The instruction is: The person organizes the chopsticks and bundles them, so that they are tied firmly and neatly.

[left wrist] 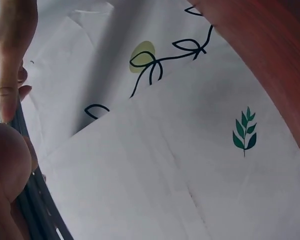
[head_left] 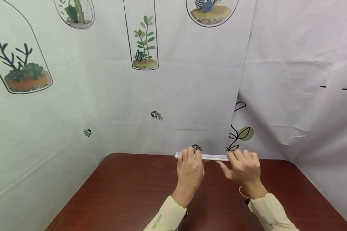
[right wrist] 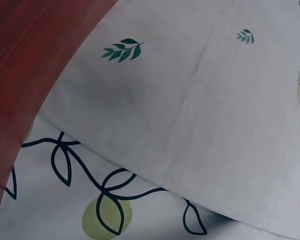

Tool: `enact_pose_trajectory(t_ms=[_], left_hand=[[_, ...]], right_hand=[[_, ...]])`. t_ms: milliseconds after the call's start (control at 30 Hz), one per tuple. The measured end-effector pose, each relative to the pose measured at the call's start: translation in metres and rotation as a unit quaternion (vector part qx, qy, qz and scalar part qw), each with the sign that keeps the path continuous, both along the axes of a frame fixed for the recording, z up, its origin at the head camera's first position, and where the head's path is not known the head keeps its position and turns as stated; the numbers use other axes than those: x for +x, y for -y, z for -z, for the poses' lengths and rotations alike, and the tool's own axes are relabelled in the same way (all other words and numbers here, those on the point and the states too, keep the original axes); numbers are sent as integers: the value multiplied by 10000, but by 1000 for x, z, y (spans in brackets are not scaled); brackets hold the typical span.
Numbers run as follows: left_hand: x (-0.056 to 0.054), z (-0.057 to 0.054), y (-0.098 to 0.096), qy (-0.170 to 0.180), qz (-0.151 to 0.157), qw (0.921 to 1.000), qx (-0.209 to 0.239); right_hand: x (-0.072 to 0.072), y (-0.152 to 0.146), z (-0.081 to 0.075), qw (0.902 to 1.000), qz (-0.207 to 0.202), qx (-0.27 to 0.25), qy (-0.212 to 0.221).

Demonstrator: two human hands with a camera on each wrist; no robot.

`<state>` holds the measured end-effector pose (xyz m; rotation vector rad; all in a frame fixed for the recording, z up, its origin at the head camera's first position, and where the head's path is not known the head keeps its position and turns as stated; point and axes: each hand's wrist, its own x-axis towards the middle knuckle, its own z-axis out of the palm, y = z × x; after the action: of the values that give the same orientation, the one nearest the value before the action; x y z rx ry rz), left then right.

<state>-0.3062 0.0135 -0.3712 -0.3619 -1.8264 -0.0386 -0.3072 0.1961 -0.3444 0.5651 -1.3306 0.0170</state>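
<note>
A bundle of thin, pale white and lilac sticks (head_left: 214, 157) lies level between the two hands, raised at about the table's far edge. My left hand (head_left: 189, 170) grips it near its left end, whose tips poke out past the fingers. At the other end my right hand (head_left: 245, 170) has its fingers curled over the bundle, the thumb spread to the left below. In the left wrist view the sticks (left wrist: 42, 205) look dark, running down from the right hand (left wrist: 11, 65) past the left hand (left wrist: 7, 165). Neither hand is visible in the right wrist view.
Below the hands spreads a dark red-brown wooden table (head_left: 118, 192) with rounded far corners. White cloth (head_left: 185, 96) printed with plants hangs behind it and along both sides. One cloth edge overlaps another behind the right hand.
</note>
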Motion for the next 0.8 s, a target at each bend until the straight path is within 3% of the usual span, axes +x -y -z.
enact_pose_trajectory(t_ms=[267,533,800], left_hand=[[-1,-5,1,-32,63,9998,-188],[2,2,1,425,250,9985,-243],[-1,2,3,171,205,9995,-184]], right_hand=[[0,-2,0,10000,64,-69,-20],[-4,-5,8,9996,188,-43,183],[-5,-9,14,9979,320,141,541]])
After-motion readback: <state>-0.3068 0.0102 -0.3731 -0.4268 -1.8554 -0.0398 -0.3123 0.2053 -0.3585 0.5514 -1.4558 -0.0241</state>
